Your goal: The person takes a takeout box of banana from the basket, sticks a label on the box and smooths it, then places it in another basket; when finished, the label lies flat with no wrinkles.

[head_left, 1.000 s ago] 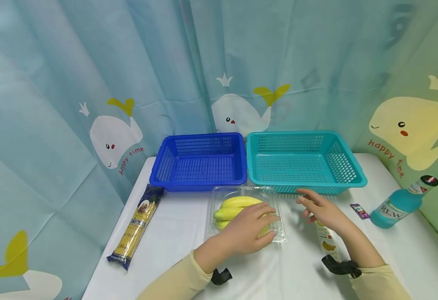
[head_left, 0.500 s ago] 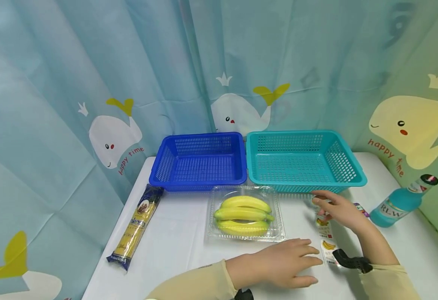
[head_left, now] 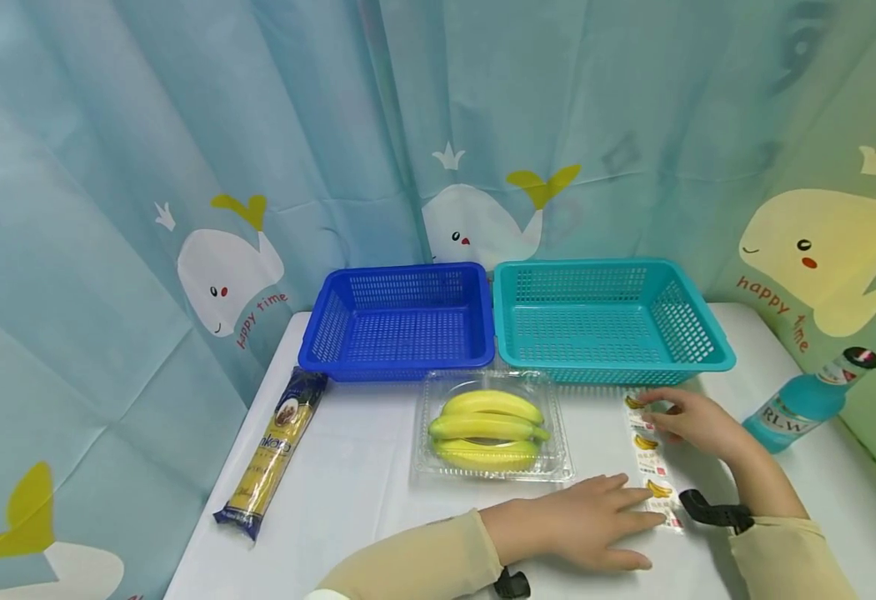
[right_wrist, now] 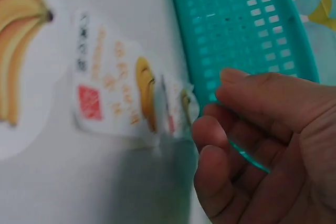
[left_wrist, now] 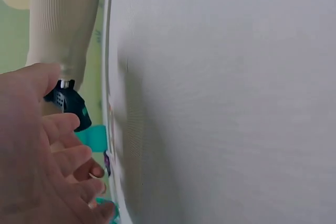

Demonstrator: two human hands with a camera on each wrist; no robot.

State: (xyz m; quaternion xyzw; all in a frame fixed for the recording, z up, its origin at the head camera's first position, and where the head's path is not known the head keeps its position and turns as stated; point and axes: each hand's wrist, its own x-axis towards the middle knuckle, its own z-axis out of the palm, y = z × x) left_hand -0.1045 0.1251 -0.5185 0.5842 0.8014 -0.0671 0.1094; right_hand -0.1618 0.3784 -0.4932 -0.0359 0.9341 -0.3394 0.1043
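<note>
A white strip of banana stickers [head_left: 648, 461] lies on the table, its labels running away from the person. At its near end, my left hand [head_left: 595, 521] reaches over with fingers spread and fairly straight, fingertips overlapping the strip. My right hand [head_left: 696, 425] is at the far end, thumb and forefinger right at the strip's edge. The right wrist view shows these fingers [right_wrist: 210, 129] loosely bent beside the sticker end, with a gap between thumb and forefinger. Left of the hands sits a clear plastic clamshell box [head_left: 558, 462] holding several bananas [head_left: 486, 427].
A blue basket [head_left: 396, 365] and a teal basket [head_left: 618, 367] stand side by side at the back. A long pasta packet [head_left: 276, 450] lies on the left. A blue bottle [head_left: 801, 404] leans at the right, near the right forearm.
My left hand has left the banana box and moved right and nearer the person, to the sticker strip. My right hand has shifted right to the strip's far end, uncovering more stickers.
</note>
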